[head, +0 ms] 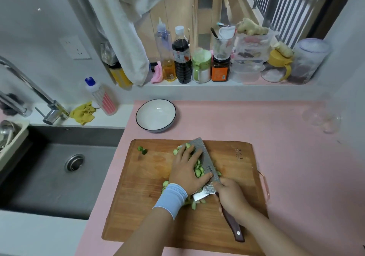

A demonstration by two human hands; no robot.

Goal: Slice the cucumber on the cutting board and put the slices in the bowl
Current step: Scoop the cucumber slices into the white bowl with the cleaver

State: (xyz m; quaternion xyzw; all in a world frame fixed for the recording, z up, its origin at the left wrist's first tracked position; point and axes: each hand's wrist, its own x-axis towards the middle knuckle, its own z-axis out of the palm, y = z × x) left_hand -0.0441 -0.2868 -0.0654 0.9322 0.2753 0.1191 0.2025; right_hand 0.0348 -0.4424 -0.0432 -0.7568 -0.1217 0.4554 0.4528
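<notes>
On the pink surface (296, 156) beside a grey sink (49, 176), under a bottle-crowded window ledge (197, 86), the flat-fingered left hand (187, 168) presses cucumber slices (198, 169) on the cutting board (148, 206) against the knife (206, 166) gripped by the right hand (231, 198), near the bowl (156, 113).

Your board (150, 206) sits on the desk (286, 156) right in front of you, with the bowl (154, 117) behind it toward the left. The slices (198, 168) lie mid-board, between your left hand (187, 168) and the knife (205, 160), which your right hand (231, 196) holds at their right. A stub (142, 150) lies near the board's far left corner. The sink (49, 176) is left of the desk, and bottles (181, 58) line the sill (197, 86) behind.
</notes>
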